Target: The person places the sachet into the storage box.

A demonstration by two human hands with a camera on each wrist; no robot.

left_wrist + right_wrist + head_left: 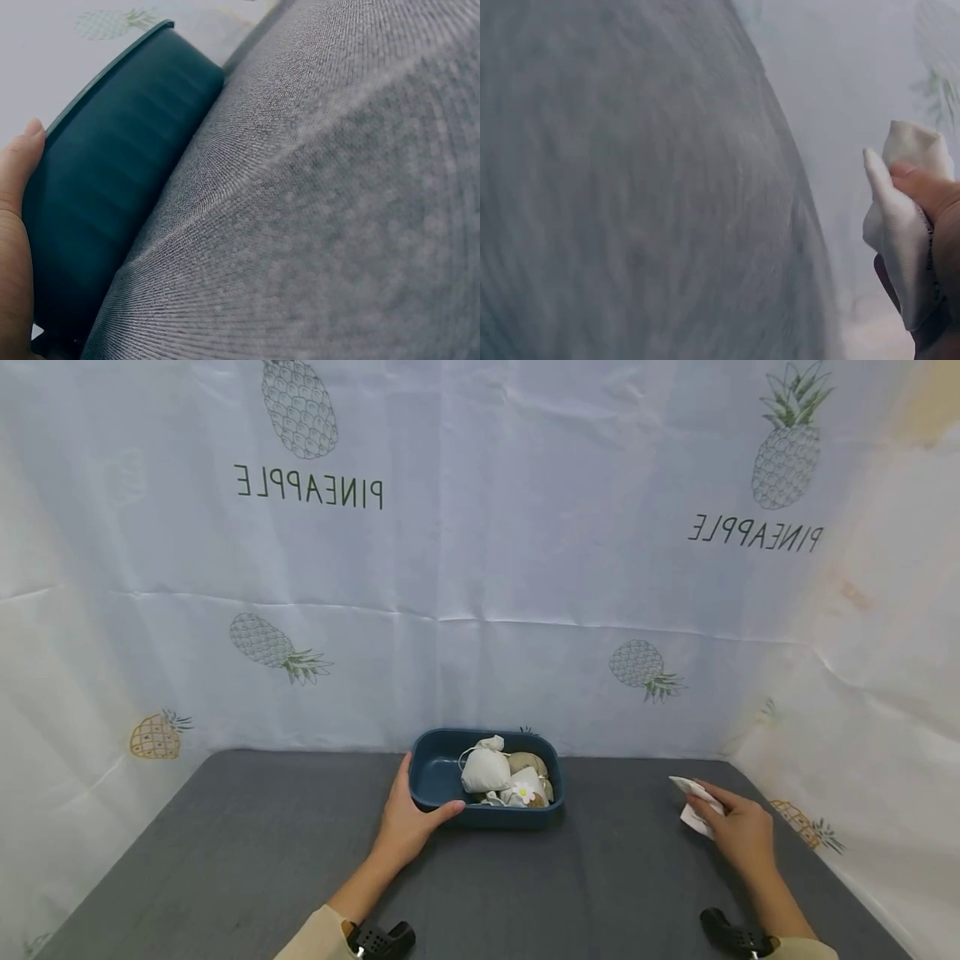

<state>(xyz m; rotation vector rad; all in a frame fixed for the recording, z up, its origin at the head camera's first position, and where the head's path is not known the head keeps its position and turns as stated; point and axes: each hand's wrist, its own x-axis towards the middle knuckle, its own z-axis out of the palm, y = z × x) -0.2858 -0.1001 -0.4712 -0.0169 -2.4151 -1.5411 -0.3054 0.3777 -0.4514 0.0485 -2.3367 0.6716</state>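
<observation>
A dark blue oval tub (435,772) stands at the back of the grey table and holds several small cloth pouches (486,768), white and beige. My left hand (408,818) grips the tub's near left corner, thumb along the front wall and fingers up the left side; the left wrist view shows the tub's ribbed wall (112,180) against my palm (15,225). Far to the right, my right hand (738,831) pinches a small white cloth pouch (693,806) just above the table; the right wrist view shows this white pouch (904,225) between my fingers.
A grey fabric tabletop (585,877) runs from the tub to the front edge. A white pineapple-print sheet (480,568) closes off the back and both sides. Black wrist-camera mounts (382,939) show at the bottom edge.
</observation>
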